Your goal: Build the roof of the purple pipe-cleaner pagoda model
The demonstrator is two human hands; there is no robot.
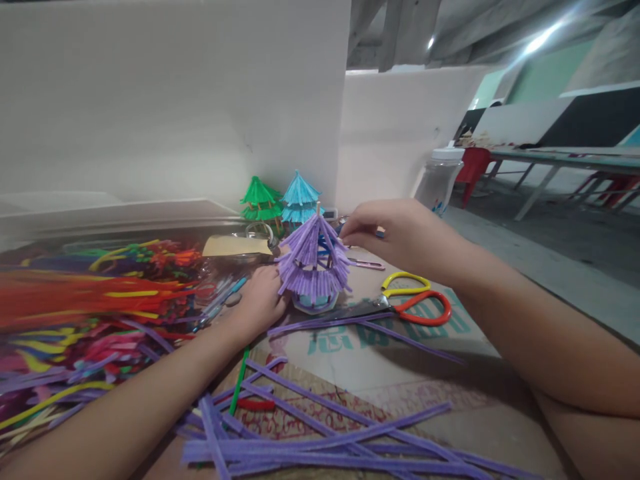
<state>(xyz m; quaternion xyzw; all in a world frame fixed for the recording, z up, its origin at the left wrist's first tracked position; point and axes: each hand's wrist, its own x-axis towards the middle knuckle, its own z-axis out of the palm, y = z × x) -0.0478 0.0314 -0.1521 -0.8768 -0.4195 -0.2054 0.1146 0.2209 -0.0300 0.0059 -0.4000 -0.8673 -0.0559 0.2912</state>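
A small two-tiered pagoda (315, 260) made of purple pipe cleaners stands upright in front of me, with a wooden stick poking out of its top. My left hand (263, 297) grips it low on the left side, its fingertips partly hidden behind the model. At the upper roof's right edge is my right hand (387, 230), thumb and fingers pinched together; whatever is between them is too small to make out. Scissors (385, 303) with one yellow and one red handle lie right of the base. Loose purple pipe cleaners (320, 457) are spread across the foreground.
Bundles of orange and other coloured pipe cleaners (90, 293) fill the left side. A green pagoda (260, 200) and a blue pagoda (299, 197) stand behind, near the wall. Cardboard (400, 393) covers the worktop. A clear bottle (437, 177) stands at the back right.
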